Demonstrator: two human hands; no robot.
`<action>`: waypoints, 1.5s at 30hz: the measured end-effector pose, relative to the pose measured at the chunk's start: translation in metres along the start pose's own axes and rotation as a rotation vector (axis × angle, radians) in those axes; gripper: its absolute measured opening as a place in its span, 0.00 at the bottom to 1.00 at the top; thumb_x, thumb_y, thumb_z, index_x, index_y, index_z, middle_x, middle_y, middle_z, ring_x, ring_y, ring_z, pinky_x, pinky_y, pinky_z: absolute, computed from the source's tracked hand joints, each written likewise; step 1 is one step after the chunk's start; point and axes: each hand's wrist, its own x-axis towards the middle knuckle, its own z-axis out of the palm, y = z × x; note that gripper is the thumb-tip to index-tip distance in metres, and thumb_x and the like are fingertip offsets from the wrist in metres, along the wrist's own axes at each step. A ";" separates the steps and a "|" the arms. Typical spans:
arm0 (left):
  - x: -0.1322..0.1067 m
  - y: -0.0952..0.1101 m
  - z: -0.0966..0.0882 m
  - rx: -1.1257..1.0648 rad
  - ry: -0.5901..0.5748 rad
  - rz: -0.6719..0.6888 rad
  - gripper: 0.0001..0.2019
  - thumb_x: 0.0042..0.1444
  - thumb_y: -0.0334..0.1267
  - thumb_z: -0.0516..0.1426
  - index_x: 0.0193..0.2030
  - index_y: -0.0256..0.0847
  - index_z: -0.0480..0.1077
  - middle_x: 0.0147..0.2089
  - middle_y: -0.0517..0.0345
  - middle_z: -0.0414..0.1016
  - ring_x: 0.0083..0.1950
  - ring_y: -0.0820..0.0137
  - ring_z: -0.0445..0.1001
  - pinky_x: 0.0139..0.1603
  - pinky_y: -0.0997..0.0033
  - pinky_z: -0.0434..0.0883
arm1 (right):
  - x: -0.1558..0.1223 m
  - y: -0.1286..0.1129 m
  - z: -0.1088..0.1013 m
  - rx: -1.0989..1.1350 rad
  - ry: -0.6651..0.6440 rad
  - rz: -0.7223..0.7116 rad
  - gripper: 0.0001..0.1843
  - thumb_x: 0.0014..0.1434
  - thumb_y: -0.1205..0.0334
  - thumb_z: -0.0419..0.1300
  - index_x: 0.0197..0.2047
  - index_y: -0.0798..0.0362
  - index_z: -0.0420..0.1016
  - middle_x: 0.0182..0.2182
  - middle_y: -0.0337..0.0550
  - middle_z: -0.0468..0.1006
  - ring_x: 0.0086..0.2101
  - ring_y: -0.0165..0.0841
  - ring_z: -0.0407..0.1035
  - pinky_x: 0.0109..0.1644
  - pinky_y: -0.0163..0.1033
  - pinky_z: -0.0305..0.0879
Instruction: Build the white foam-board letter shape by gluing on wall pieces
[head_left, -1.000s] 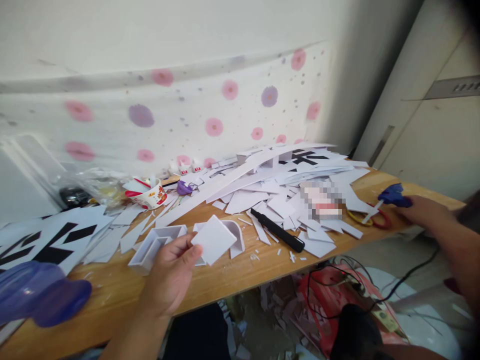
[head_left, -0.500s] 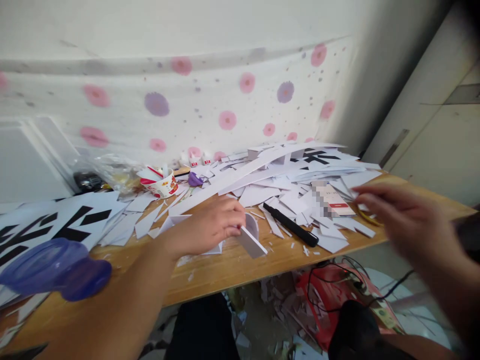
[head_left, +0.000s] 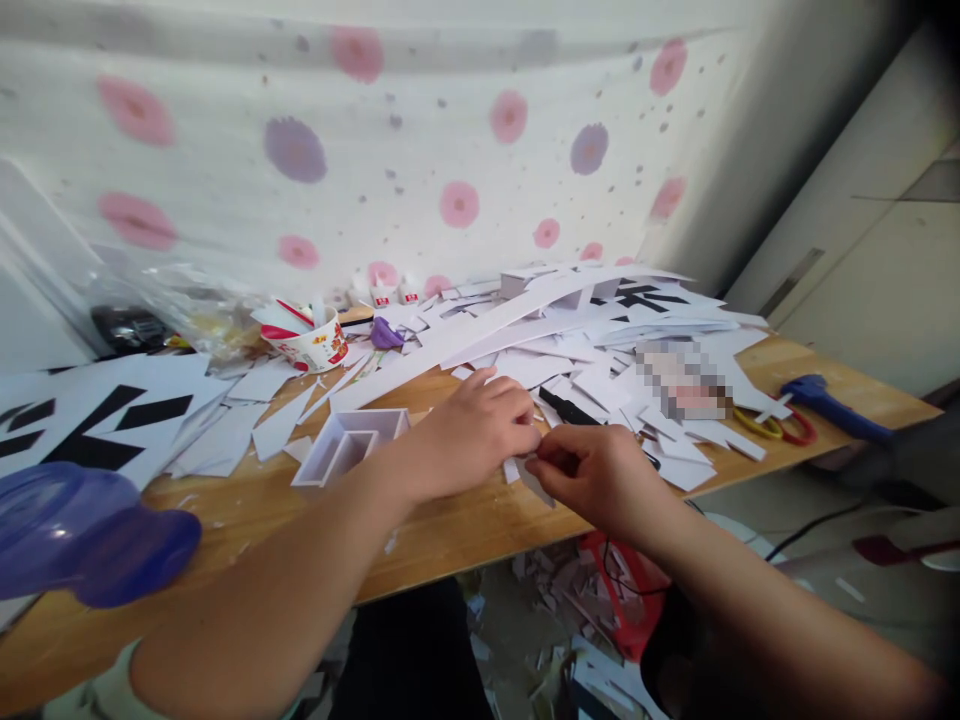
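Note:
My left hand (head_left: 484,425) is over the table with its fingers closed on a small white board piece (head_left: 536,485). My right hand (head_left: 600,470) meets it from the right, thumb and fingertips pinching the same piece. Most of that piece is hidden by the fingers. Behind my right hand a black pen-shaped tool (head_left: 566,405) lies partly covered. Left of my hands, a small white box-like form (head_left: 352,440) with upright walls rests on the wooden table (head_left: 442,535).
White board scraps (head_left: 517,365) heap along the back. A paper cup (head_left: 315,345) holds strips. A blue glue gun (head_left: 836,405) and scissors (head_left: 780,425) with yellow and red handles lie at right. A purple plastic object (head_left: 97,530) sits at left front; a red stool-like item (head_left: 626,600) stands below.
My right hand has come in from the right to meet my left hand at the white piece. My left hand has shifted right, uncovering the box-like form. The glue gun now shows.

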 end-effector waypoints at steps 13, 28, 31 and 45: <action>-0.014 -0.031 0.020 -0.232 0.193 -0.354 0.10 0.60 0.29 0.51 0.39 0.40 0.74 0.40 0.55 0.78 0.45 0.65 0.72 0.49 0.62 0.66 | 0.000 0.022 0.022 -0.248 0.229 -0.059 0.12 0.53 0.62 0.59 0.20 0.53 0.69 0.14 0.33 0.69 0.16 0.24 0.60 0.22 0.30 0.52; -0.015 -0.032 0.023 -0.195 -0.023 -0.375 0.08 0.57 0.30 0.54 0.32 0.41 0.74 0.33 0.57 0.77 0.39 0.66 0.70 0.45 0.64 0.64 | -0.001 0.024 0.052 -0.411 0.263 -0.087 0.16 0.57 0.59 0.56 0.19 0.53 0.67 0.14 0.36 0.68 0.16 0.26 0.61 0.23 0.33 0.49; -0.015 -0.032 0.024 -0.185 -0.057 -0.377 0.08 0.56 0.30 0.54 0.31 0.40 0.73 0.32 0.57 0.77 0.39 0.65 0.70 0.43 0.64 0.63 | -0.001 0.026 0.054 -0.399 0.257 -0.066 0.16 0.57 0.59 0.57 0.19 0.53 0.67 0.14 0.36 0.69 0.17 0.27 0.61 0.23 0.33 0.49; -0.016 -0.032 0.032 -0.205 -0.069 -0.386 0.08 0.54 0.30 0.54 0.32 0.42 0.74 0.35 0.57 0.77 0.39 0.66 0.72 0.39 0.65 0.63 | -0.003 0.028 0.058 -0.309 0.202 0.011 0.17 0.58 0.55 0.57 0.20 0.54 0.71 0.15 0.38 0.70 0.18 0.28 0.63 0.24 0.33 0.53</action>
